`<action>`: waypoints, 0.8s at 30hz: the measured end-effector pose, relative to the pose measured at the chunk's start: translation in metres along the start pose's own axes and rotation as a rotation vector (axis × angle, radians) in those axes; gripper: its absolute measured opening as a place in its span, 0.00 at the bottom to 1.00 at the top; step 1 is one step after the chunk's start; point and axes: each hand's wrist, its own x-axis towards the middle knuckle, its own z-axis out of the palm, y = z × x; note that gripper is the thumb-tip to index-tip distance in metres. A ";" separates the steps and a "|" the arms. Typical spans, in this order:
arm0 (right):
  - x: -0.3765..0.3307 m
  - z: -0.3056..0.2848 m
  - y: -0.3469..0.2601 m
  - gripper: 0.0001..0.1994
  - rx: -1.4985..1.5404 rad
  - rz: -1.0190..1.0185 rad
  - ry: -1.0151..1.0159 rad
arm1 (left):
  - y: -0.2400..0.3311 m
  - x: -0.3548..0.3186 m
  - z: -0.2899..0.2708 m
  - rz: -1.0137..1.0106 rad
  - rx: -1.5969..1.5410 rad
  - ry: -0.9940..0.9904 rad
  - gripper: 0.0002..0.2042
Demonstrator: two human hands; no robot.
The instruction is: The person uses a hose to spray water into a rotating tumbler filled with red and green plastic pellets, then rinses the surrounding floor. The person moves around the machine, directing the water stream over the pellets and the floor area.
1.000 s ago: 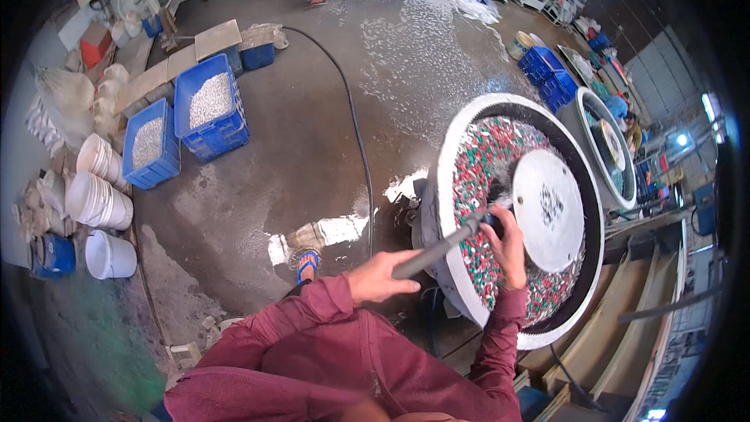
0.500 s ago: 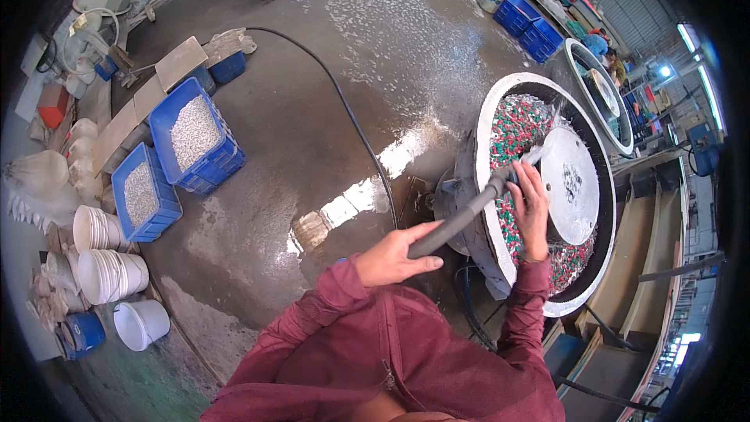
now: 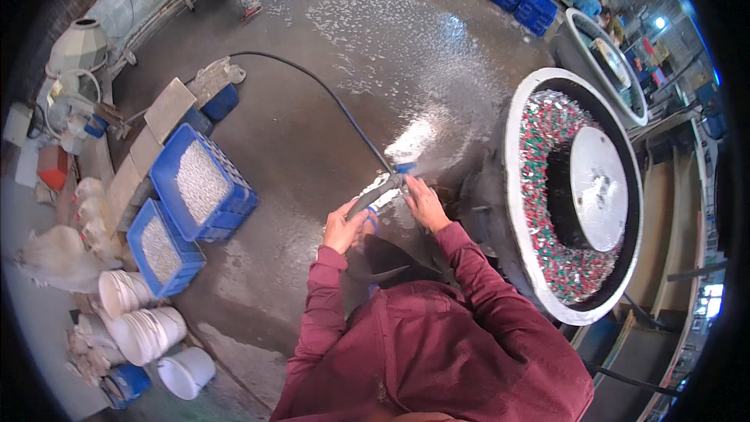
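My left hand [image 3: 342,228] is wrapped round a thick grey hose [image 3: 373,197] in front of my body, above the wet floor. At the hose's front end is my right hand [image 3: 426,207], its fingers bent against the tip. A faint spray seems to leave the tip toward the right. Off to my right stands a large round tub [image 3: 514,187] with a pale rim. Small red, green and silvery pieces [image 3: 539,164] fill its ring-shaped trough, around a white round centre disc [image 3: 600,187]. Neither hand touches the tub now.
Two blue crates [image 3: 176,164] of pale small pieces stand at the left, near white buckets [image 3: 148,334]. A thin dark hose [image 3: 328,86] crosses the wet floor [image 3: 289,141]. Beyond lie a second round tub [image 3: 605,62], more blue crates [image 3: 519,1] and a person [image 3: 587,6].
Both hands have swung left and away from the tub, carrying the hose with them. Its tip was over the coloured pieces and is now above the floor. My view has shifted too.
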 end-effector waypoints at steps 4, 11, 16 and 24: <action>0.004 0.035 0.018 0.25 0.331 0.217 -0.214 | 0.033 0.106 -0.023 -0.044 -0.066 0.086 0.14; 0.047 0.063 0.015 0.31 0.606 0.144 -0.635 | 0.074 0.255 -0.021 -0.329 -0.335 -0.010 0.10; 0.083 0.059 0.014 0.23 0.473 0.334 -0.583 | 0.079 0.303 -0.009 -0.432 -0.478 -0.027 0.09; 0.161 0.033 0.026 0.18 0.215 0.646 -0.398 | 0.093 0.420 -0.009 -0.485 -0.494 -0.029 0.09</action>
